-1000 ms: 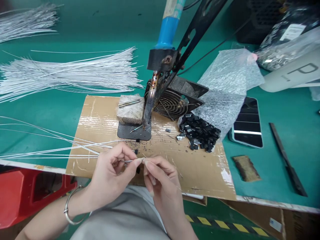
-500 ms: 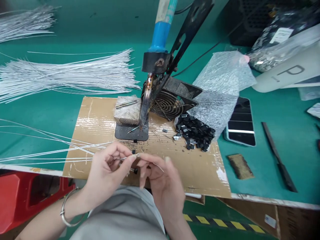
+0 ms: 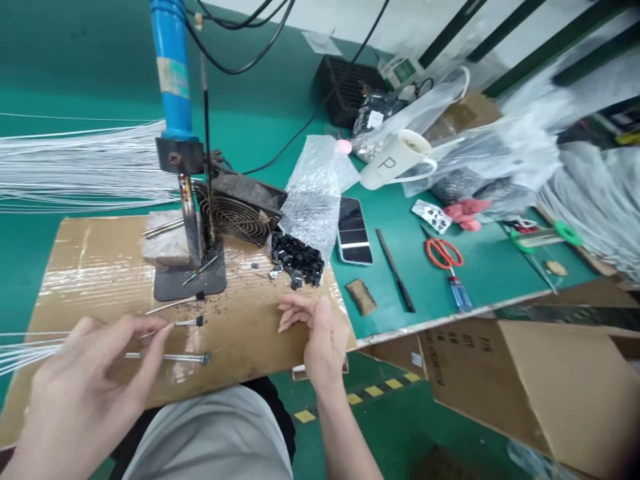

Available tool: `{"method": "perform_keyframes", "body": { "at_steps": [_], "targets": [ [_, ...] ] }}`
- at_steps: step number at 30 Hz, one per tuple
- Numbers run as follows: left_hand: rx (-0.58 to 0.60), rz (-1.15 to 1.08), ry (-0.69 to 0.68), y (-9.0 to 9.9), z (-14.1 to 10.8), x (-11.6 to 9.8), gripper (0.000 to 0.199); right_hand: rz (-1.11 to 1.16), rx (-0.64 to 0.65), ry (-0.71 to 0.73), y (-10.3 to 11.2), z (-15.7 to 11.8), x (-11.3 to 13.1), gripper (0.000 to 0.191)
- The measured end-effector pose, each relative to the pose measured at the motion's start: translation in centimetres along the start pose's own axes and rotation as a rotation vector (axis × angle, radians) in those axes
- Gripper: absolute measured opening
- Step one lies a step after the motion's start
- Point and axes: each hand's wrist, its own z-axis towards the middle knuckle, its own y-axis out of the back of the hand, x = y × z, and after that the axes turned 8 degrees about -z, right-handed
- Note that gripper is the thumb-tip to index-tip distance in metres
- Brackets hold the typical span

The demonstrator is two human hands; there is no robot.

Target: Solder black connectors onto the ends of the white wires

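Observation:
My left hand [image 3: 100,373] is closed in a pinch on a thin white wire over the cardboard sheet [image 3: 250,347]. A black connector [image 3: 199,321] lies just right of its fingertips, and more wires with connector ends rest above and below it. My right hand [image 3: 320,333] hovers at the sheet's right part, fingers apart and curled a little, with nothing visible in it. Just above it sits a pile of small black connectors [image 3: 297,260]. A soldering iron [image 3: 189,220] in a stand points down at a dark pad [image 3: 163,285].
A fan [image 3: 240,217] and bubble wrap [image 3: 315,187] are behind the pile. To the right lie a phone [image 3: 355,230], a file [image 3: 395,270], orange scissors [image 3: 444,253] and a mug [image 3: 395,163]. Many white wires [image 3: 85,167] spread at the back left.
The view has swung right. My hands, which were together over the sheet, are now far apart: the left stays by the wires, the right has moved toward the black pile.

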Motion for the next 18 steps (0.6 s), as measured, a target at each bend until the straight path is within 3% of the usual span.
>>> {"method": "perform_keyframes", "body": {
  "at_steps": [2, 4, 6, 9, 12, 18],
  "targets": [
    [0.204, 0.002, 0.021, 0.2, 0.4, 0.4, 0.012, -0.075, -0.061, 0.05, 1.5, 0.4, -0.4, 0.063],
    [0.431, -0.14, 0.16, 0.1, 0.9, 0.5, 0.021, -0.161, -0.173, 0.107, 3.5, 1.2, -0.9, 0.063],
    [0.559, -0.331, 0.318, -0.2, 1.6, 0.5, 0.028, -0.26, -0.303, 0.175, 5.8, 2.3, -1.4, 0.06],
    [0.563, -0.52, 0.42, -0.7, 2.4, 0.5, 0.032, -0.446, -0.37, 0.268, 8.8, 4.2, -2.3, 0.049],
    [0.528, -0.593, 0.459, -1.1, 2.8, 0.9, 0.029, -0.643, -0.283, 0.325, 10.6, 5.8, -3.2, 0.039],
    [0.488, -0.645, 0.555, -1.7, 2.5, 1.7, 0.033, -0.845, -0.094, 0.385, 11.2, 7.4, -4.7, 0.03]
  ]
}}
